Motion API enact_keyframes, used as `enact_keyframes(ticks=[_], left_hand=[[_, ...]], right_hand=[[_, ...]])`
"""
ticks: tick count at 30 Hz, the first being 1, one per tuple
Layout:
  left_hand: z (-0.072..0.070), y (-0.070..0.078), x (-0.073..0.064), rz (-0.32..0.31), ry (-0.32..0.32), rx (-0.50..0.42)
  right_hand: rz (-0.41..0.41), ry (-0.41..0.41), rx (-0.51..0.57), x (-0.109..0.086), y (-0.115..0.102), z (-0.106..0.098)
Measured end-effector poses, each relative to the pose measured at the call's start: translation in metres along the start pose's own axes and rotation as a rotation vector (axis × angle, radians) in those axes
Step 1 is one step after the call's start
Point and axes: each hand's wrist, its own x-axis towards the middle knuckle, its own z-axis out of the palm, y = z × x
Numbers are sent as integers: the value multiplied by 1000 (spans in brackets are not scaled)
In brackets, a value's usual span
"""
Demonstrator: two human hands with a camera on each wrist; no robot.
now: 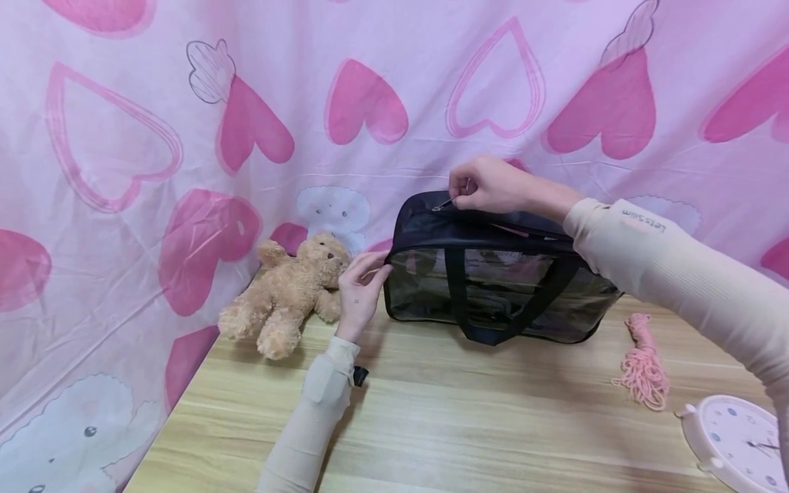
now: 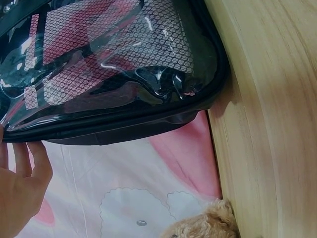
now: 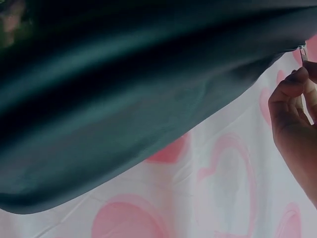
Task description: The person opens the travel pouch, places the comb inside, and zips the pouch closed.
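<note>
A black bag (image 1: 414,236) with see-through, mesh-backed sides stands upright on the wooden table, its strap handle drooping over the front. My right hand (image 1: 493,185) is above the bag's top and pinches a small metal zipper pull (image 1: 439,207) near the left end. To the right of the pull, the zipper gapes along the top. In the right wrist view, thumb and finger grip the same pull (image 3: 303,53) beside the dark top panel. My left hand (image 1: 359,291) pinches the bag's upper left corner; the left wrist view has its fingers (image 2: 39,161) at the piped edge.
A tan teddy bear (image 1: 296,287) leans at the left, just beyond my left hand. A small black object (image 1: 360,376) lies by my left wrist. Pink cord (image 1: 644,363) and a white clock (image 1: 736,438) are at the right. A heart-print curtain (image 1: 370,41) hangs behind.
</note>
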Motion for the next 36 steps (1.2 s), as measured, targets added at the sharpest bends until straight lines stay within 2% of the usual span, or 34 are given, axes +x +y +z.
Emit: enact_keyframes(ticks=[11,28,36], left_hand=[[0,-3,0,-1,-11,5],[-2,-8,3,5,-8,-16],[-4,-9,3,34,3,6]], right_hand=[[105,-13,37,-19,9,-8],[98,0,-22,-40,15,-19],[145,13,-32,-56,20,-21]])
